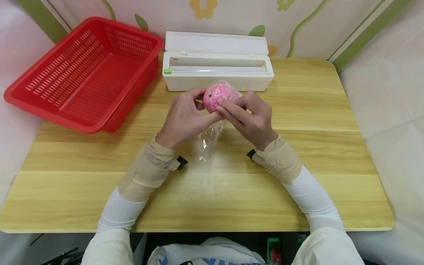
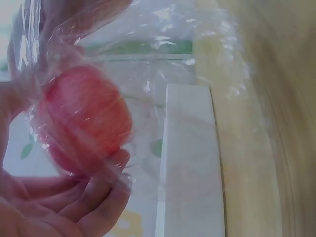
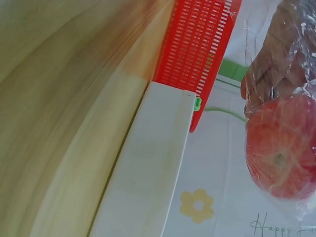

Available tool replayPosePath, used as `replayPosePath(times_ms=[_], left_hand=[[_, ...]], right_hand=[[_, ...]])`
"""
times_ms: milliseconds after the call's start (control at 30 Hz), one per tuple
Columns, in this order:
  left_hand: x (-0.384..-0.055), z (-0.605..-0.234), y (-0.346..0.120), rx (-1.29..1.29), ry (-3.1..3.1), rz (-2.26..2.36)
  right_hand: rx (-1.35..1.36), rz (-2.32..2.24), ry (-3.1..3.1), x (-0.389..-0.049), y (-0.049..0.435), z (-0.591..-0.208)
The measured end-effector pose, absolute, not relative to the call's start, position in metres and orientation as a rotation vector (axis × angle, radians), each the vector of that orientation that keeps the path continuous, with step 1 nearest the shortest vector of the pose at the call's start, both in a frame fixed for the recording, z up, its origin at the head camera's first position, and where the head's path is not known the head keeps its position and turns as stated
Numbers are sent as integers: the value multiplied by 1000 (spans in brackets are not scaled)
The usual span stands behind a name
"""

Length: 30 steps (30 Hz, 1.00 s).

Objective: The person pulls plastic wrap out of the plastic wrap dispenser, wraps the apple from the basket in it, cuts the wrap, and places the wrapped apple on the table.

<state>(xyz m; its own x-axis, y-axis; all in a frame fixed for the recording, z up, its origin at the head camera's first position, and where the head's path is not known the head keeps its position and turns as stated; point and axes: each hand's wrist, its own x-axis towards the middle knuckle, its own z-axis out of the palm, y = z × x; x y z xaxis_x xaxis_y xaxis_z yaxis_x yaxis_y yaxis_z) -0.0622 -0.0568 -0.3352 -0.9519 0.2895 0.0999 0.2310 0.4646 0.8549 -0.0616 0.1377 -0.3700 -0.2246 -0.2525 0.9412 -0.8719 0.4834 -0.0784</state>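
Observation:
A pinkish-red apple (image 1: 212,97), wrapped in clear plastic film, is held up between both hands above the table. My left hand (image 1: 183,117) grips it from the left, fingers curled behind and thumb in front. On the near side, my right hand (image 1: 253,116) pinches the film against the apple with thumb and fingers. A loose tail of film (image 1: 209,141) hangs below. In the left wrist view, film stretches across the apple (image 2: 89,121), whose lower side rests against the left fingers (image 2: 101,197). The right wrist view shows the apple's dimpled end (image 3: 281,158) under wrinkled film.
Just behind the hands stands a white film dispenser box (image 1: 216,81), lid raised, with a film roll (image 1: 216,69) inside and a green slider (image 1: 167,71). A red perforated basket (image 1: 112,110) sits at the back left. The wooden table (image 1: 331,147) meets a patterned wall covering.

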Motion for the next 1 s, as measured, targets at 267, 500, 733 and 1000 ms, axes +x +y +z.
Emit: replayPosePath(times_ms=[267, 500, 733, 1000], left_hand=[[-64, -340, -55, 378, 2690, 1684], [-77, -345, -66, 175, 2627, 1723], [-83, -344, -73, 177, 2432, 1830], [-86, -345, -76, 151, 2325, 1891]], right_hand=[[819, 533, -1863, -53, 131, -369], [816, 404, -2106, -41, 124, -367], [888, 317, -2121, -38, 123, -364], [942, 292, -2137, -40, 124, -365]])
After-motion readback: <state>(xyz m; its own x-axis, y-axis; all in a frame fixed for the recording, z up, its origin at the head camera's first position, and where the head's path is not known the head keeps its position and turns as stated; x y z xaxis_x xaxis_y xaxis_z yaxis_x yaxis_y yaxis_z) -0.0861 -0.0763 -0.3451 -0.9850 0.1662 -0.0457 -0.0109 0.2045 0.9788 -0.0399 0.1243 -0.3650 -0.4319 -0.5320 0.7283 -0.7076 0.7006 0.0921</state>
